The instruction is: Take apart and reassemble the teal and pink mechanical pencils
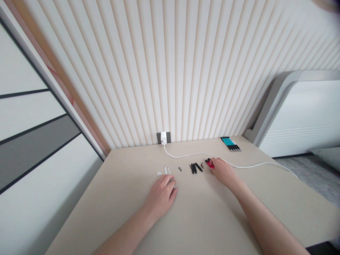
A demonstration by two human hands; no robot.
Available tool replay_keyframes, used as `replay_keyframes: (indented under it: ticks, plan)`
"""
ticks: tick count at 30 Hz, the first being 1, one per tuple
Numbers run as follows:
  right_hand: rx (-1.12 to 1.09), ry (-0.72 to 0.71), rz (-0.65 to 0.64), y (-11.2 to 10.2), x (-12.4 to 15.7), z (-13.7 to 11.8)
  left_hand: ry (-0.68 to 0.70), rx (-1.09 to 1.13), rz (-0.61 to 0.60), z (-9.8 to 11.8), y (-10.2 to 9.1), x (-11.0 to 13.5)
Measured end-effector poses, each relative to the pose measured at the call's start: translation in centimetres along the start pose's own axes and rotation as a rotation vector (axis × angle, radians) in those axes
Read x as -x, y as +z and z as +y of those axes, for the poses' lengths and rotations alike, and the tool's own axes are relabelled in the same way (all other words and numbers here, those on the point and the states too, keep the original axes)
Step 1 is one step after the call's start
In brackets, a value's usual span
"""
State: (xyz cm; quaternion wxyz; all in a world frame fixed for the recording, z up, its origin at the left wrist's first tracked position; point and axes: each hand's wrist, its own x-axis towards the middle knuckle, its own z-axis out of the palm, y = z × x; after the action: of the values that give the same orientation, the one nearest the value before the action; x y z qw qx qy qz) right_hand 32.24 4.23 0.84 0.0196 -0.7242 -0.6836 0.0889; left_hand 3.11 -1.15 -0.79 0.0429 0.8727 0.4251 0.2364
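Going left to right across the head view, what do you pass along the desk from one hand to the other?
left hand → grey piece → black pen parts → red piece → right hand

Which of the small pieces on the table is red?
The red piece touching the right hand; the loose pieces just left of it are black.

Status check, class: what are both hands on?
Left hand on white pen parts. Right hand on red piece. Black pen parts between them. Cable behind right hand.
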Motion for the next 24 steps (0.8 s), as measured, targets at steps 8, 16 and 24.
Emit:
replay_keyframes:
  ticks: [8,16,24]
  plan:
    - [-0.099,-0.066,0.027,0.4,0.1,-0.4,-0.015,-0.02,-0.042,0.0,0.0,-0.1]
    - [-0.149,0.021,0.028,0.9,-0.9,0.4,-0.004,-0.021,-0.033,0.0,0.0,-0.1]
    - [-0.318,0.011,0.132,-0.4,-0.4,0.1,-0.019,-0.015,-0.057,0.2,-0.2,-0.2]
